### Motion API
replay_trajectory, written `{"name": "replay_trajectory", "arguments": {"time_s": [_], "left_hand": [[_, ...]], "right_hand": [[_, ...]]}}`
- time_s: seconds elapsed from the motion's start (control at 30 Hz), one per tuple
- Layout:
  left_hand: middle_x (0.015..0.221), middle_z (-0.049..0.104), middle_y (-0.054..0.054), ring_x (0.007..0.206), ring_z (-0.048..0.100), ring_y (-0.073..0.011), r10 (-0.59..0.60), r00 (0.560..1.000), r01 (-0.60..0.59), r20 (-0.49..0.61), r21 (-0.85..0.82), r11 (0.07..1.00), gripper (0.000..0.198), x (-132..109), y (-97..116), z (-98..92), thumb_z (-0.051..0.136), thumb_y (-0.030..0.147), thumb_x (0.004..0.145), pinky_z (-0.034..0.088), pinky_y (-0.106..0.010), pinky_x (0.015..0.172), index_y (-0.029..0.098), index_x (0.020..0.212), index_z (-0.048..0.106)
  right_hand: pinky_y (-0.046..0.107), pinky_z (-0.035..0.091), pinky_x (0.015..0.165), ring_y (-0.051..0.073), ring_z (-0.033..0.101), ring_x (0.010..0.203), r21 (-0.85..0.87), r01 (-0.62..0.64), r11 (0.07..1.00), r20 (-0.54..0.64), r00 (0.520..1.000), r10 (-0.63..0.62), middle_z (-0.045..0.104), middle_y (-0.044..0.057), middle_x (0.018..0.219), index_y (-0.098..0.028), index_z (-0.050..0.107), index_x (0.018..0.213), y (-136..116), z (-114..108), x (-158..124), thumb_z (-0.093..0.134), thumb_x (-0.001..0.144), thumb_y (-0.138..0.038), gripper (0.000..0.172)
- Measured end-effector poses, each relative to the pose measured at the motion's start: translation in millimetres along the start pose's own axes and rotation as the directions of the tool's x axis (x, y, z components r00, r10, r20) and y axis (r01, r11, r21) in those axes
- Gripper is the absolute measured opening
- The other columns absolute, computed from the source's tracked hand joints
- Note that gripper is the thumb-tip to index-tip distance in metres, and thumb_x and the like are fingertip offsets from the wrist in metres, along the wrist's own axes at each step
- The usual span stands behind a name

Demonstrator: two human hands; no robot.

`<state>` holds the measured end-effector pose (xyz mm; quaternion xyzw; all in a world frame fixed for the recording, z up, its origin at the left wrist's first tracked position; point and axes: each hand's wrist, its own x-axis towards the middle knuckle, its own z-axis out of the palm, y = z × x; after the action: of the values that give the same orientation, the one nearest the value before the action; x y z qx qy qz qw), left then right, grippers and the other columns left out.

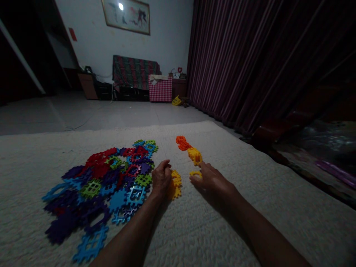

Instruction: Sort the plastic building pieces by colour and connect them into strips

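Observation:
My right hand (pixel 213 178) has its thumb and fingers around a yellow interlocking toy piece (pixel 196 173), low over the mat. My left hand (pixel 161 178) is curled closed; whether anything is inside its fingers is hidden. Right beside it, partly covered by the hand, several yellow notched pieces (pixel 175 185) lie together. Beyond my right hand stands a row of yellow pieces (pixel 194 155) packed side by side. Orange pieces (pixel 183 143) continue that row at its far end.
Left of my hands spreads a loose heap of purple, red, blue and green pieces (pixel 118 200) on the pale quilted mat (pixel 194 237). A dark curtain (pixel 228 55) hangs at the right. Low furniture with a checked cloth (pixel 160 89) lines the back wall.

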<state>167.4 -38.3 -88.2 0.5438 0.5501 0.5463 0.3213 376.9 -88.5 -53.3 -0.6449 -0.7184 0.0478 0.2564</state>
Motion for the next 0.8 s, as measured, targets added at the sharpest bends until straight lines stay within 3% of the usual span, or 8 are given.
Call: {"name": "replay_trajectory", "arguments": {"time_s": [0.13, 0.3, 0.43, 0.53, 0.8], "left_hand": [[0.084, 0.075, -0.006, 0.076, 0.070, -0.0173, 0.001, 1.000, 0.000, -0.003, 0.022, 1.000, 0.035, -1, 3, -0.6, 0.051, 0.015, 0.075, 0.055, -0.027, 0.072, 0.016, 0.101, 0.073], [0.087, 0.075, -0.006, 0.079, 0.070, -0.0176, 0.011, 1.000, -0.011, 0.002, 0.020, 1.000, 0.035, -1, 1, 0.0, 0.051, 0.016, 0.075, 0.054, -0.028, 0.075, 0.016, 0.103, 0.073], [0.086, 0.075, -0.007, 0.077, 0.070, -0.0173, 0.004, 1.000, -0.004, -0.002, -0.002, 1.000, 0.035, 0, -3, 1.2, 0.050, 0.017, 0.076, 0.054, -0.027, 0.072, 0.015, 0.104, 0.072], [0.085, 0.075, -0.007, 0.076, 0.070, -0.0178, 0.020, 1.000, -0.019, -0.009, 0.013, 1.000, 0.035, 0, -3, 1.4, 0.050, 0.017, 0.076, 0.054, -0.028, 0.073, 0.015, 0.102, 0.073], [0.085, 0.076, -0.007, 0.079, 0.071, -0.0186, 0.014, 1.000, -0.014, -0.013, 0.013, 1.000, 0.036, 0, -2, 0.9, 0.049, 0.015, 0.075, 0.056, -0.031, 0.077, 0.016, 0.102, 0.073]], "right_hand": [[0.039, 0.044, 0.078, 0.028, 0.061, 0.090, -0.132, -0.067, 0.989, 0.000, 0.998, 0.068, 0.062, 0.013, 0.099, -0.021, 0.058, 0.114, -19, 12, -5, 0.066, 0.078, -0.040, 0.042], [0.037, 0.045, 0.079, 0.026, 0.059, 0.090, -0.113, -0.080, 0.990, 0.012, 0.997, 0.082, 0.060, 0.012, 0.100, -0.021, 0.056, 0.113, -19, 6, 9, 0.063, 0.078, -0.032, 0.037], [0.037, 0.048, 0.082, 0.026, 0.058, 0.095, -0.095, -0.112, 0.989, -0.151, 0.984, 0.097, 0.058, 0.015, 0.108, -0.017, 0.054, 0.115, -5, 2, 32, 0.061, 0.081, -0.037, 0.041], [0.038, 0.049, 0.086, 0.026, 0.057, 0.099, -0.052, -0.067, 0.996, -0.277, 0.959, 0.050, 0.057, 0.014, 0.109, -0.016, 0.053, 0.115, 7, 10, 40, 0.060, 0.082, -0.037, 0.040], [0.042, 0.049, 0.089, 0.028, 0.056, 0.099, -0.063, -0.019, 0.998, -0.321, 0.947, -0.002, 0.057, 0.014, 0.106, -0.015, 0.053, 0.112, 22, 27, 42, 0.059, 0.083, -0.038, 0.037]]}}
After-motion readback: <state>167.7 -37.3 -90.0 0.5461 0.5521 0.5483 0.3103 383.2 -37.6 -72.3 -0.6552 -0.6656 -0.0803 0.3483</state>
